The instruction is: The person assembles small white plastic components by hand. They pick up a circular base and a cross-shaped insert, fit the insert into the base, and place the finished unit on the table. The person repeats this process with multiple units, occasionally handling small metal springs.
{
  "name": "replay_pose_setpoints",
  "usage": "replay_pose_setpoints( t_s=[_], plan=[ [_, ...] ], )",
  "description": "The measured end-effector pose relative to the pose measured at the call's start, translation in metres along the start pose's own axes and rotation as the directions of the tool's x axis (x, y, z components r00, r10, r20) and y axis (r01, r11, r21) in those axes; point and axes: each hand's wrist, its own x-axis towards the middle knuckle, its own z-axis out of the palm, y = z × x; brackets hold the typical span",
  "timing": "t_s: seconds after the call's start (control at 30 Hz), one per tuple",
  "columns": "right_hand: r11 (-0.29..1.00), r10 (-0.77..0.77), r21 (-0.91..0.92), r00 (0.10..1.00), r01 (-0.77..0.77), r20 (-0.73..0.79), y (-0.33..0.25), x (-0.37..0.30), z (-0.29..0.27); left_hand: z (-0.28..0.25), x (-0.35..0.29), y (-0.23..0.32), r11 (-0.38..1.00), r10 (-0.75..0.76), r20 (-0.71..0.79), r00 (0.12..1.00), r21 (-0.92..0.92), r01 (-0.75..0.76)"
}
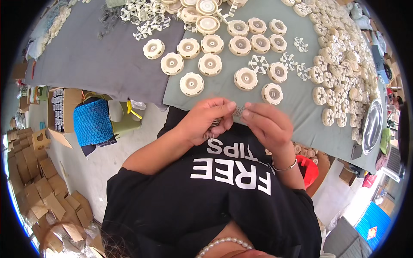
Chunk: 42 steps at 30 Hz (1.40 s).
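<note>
My left hand (209, 121) is closed above the table's near edge, with several thin metal coil springs gathered in its curled fingers. Between its thumb and forefinger and the fingertips of my right hand (269, 123) stretches a small coil spring (238, 112), pinched from both sides. Just beyond my hands, round cream plastic parts (245, 79) with round recessed centres stand in loose rows on the cloth. White spoked plastic rings (258, 64) lie among them, some flat and others leaning.
A grey-green cloth (215, 92) covers the table. Spoked rings (146, 17) and dark springs (109, 19) are heaped at the far left. Many assembled round parts (337, 64) crowd the right side, near a shiny metal tray (372, 127). A blue-covered stool (92, 122) stands at left.
</note>
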Motion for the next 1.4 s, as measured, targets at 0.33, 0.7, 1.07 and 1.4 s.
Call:
replay_pose_setpoints(
  t_s=[0.33, 0.7, 1.07, 1.4],
  plan=[
    [0.718, 0.379, 0.564, 0.909, -0.408, 0.174, -0.002, 0.011, 0.02, -0.005, -0.008, -0.006, 0.963, 0.232, -0.147, 0.962, 0.173, -0.206],
    [0.959, -0.237, 0.18, 0.969, 0.221, 0.073, 0.004, 0.01, 0.014, -0.025, 0.0, -0.001, 0.99, 0.014, -0.143, 0.99, -0.14, -0.034],
    [0.845, 0.51, 0.012, 0.814, -0.534, 0.278, 0.065, 0.043, -0.027, -0.024, 0.003, -0.001, 0.978, 0.206, -0.116, 0.972, 0.045, -0.202],
    [0.929, 0.355, -0.249, 0.846, -0.273, 0.398, 0.077, 0.052, -0.004, -0.021, 0.006, 0.002, 0.981, 0.184, -0.154, 0.971, 0.094, -0.171]
  ],
)
